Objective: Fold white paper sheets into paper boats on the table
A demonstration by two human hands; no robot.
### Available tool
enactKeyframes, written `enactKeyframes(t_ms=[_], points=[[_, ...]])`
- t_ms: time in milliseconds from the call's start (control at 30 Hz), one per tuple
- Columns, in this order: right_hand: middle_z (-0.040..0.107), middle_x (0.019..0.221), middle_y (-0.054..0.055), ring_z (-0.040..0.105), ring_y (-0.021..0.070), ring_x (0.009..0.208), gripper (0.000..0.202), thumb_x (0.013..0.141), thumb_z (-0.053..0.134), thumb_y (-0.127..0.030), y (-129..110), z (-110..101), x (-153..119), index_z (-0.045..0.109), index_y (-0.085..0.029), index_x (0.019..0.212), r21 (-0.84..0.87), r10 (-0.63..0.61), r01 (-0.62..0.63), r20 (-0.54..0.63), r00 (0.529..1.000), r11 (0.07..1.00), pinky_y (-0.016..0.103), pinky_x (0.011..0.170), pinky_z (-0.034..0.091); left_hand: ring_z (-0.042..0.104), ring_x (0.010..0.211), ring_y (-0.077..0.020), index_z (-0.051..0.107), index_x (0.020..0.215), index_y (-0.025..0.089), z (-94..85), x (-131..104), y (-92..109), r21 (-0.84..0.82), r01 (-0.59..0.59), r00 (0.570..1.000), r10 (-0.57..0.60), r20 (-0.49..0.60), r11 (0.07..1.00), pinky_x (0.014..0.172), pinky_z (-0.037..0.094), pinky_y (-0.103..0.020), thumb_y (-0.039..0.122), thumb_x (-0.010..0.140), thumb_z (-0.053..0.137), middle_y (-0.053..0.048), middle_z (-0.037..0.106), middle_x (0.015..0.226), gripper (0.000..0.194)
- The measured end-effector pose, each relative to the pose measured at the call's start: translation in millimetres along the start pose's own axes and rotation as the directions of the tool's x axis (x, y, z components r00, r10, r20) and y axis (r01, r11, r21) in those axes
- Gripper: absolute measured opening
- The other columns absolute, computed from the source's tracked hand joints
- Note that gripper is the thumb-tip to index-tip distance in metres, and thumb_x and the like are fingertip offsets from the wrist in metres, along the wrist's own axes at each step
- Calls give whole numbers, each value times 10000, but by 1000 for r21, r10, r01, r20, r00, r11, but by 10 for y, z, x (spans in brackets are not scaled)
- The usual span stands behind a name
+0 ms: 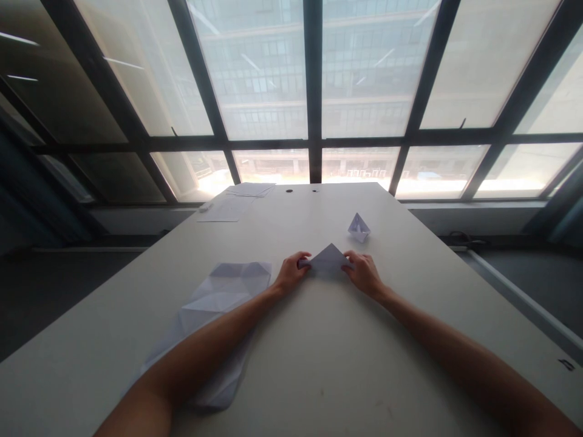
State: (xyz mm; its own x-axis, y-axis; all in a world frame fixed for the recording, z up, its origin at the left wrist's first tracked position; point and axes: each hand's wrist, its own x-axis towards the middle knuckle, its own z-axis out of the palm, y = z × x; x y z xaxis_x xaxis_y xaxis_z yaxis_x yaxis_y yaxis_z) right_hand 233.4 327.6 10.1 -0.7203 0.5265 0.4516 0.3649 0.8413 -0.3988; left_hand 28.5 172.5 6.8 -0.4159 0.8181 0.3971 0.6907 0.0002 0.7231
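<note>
A folded sheet of white paper (331,260), with a pointed peak at the far side, is held between my hands just above or on the table. My left hand (293,271) pinches its left corner between thumb and fingers. At its right corner, my right hand (363,271) grips the paper the same way. Just beyond my right hand stands a small folded paper boat (359,227). A creased, unfolded sheet of paper (218,303) lies to the left, partly hidden under my left forearm.
The white table (319,352) stretches away toward large windows (264,67). Flat paper sheets (223,210) lie at its far left, with a small white object (204,207) beside them. Two small holes show near the far edge. A dark mark (566,364) sits at the right edge.
</note>
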Motion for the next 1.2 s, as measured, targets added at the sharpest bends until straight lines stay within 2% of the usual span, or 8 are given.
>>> enactKeyframes(t_ms=[133, 300, 367, 467, 567, 700, 933, 1200], points=[[704, 871, 61, 621, 229, 891, 150, 868, 602, -259, -51, -33, -15, 650, -220, 1004, -103, -41, 42, 15, 999, 994, 344, 918, 345, 667, 790, -178, 670, 1051, 161, 11, -14, 24, -78, -3, 999, 7, 50, 997, 772, 525, -288, 227, 768, 667, -39, 711, 839, 291], [695, 829, 61, 615, 212, 816, 99, 907, 558, -253, -54, -21, -22, 641, -201, 927, -121, -80, 81, 7, 997, 989, 311, 860, 359, 677, 812, -186, 677, 1056, 149, 30, -8, 5, -178, -10, 995, 28, 100, 984, 780, 524, -291, 323, 771, 707, -61, 718, 868, 335], [694, 822, 59, 614, 208, 805, 100, 916, 539, -240, -31, -6, -20, 630, -200, 905, -117, -64, 64, 5, 998, 991, 300, 831, 362, 677, 831, -192, 678, 1057, 139, 25, 5, 5, -218, 18, 996, 2, 91, 976, 781, 520, -295, 420, 833, 645, -82, 722, 888, 361], [696, 843, 59, 614, 212, 829, 100, 920, 524, -234, 9, 8, -15, 619, -203, 921, -106, -24, 24, -3, 1000, 994, 294, 812, 361, 677, 822, -193, 677, 1043, 117, 8, 27, 18, -285, 112, 993, -95, 73, 952, 732, 514, -284, 509, 935, 452, -104, 723, 882, 465], [697, 857, 59, 613, 215, 839, 104, 920, 516, -241, 37, 8, -9, 613, -205, 939, -93, -10, 10, 2, 1000, 996, 298, 824, 364, 669, 801, -192, 680, 1034, 120, -11, 44, 41, -278, 159, 987, -147, 64, 947, 694, 507, -272, 480, 904, 503, -91, 723, 865, 421], [697, 862, 60, 610, 213, 830, 111, 915, 509, -244, 50, -3, -1, 608, -204, 945, -80, -18, 19, 8, 1000, 997, 305, 839, 370, 661, 784, -186, 706, 999, 138, -30, 45, 71, -225, 131, 990, -117, 72, 965, 713, 503, -276, 407, 848, 596, -70, 730, 847, 328], [699, 869, 60, 611, 207, 835, 107, 902, 516, -223, 77, -4, 5, 605, -202, 958, -68, -48, 47, -8, 999, 997, 321, 897, 354, 678, 869, -209, 708, 1104, 131, -33, 24, 80, -285, 135, 973, -73, 220, 949, 806, 509, -312, 434, 826, 641, -98, 744, 973, 417], [674, 848, 54, 594, 206, 844, 90, 897, 520, -219, 103, -16, 12, 598, -204, 941, -62, -88, 88, 0, 996, 994, 319, 900, 351, 684, 893, -230, 768, 1001, 145, -40, 35, 80, -275, 134, 957, -52, 287, 952, 838, 512, -335, 395, 769, 695, -84, 750, 976, 349]])
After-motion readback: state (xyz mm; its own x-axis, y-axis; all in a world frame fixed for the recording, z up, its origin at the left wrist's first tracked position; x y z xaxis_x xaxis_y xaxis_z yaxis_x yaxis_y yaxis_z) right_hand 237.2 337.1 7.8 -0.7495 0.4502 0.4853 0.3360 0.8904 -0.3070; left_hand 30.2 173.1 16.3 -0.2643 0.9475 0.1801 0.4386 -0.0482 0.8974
